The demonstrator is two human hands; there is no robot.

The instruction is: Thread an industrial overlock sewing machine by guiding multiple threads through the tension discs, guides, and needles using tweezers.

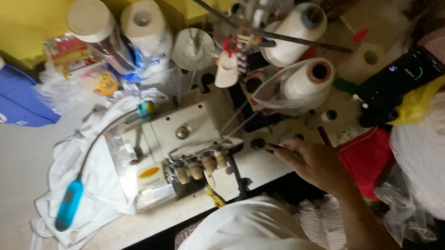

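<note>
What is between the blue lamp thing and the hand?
In the head view, the cream sewing machine with its row of knobs sits between the blue lamp head and the right hand.

The sewing machine (pixel 179 148) sits in the middle of the table (pixel 3 173), with a heap of cloth (pixel 91 184) on its left and a small lamp (pixel 68 206) lying on that cloth. Behind the machine stand spools of thread (pixel 306 81). The right hand (pixel 312 162) rests on the table just right of the machine, and a phone (pixel 399 82) lies farther right.
</note>
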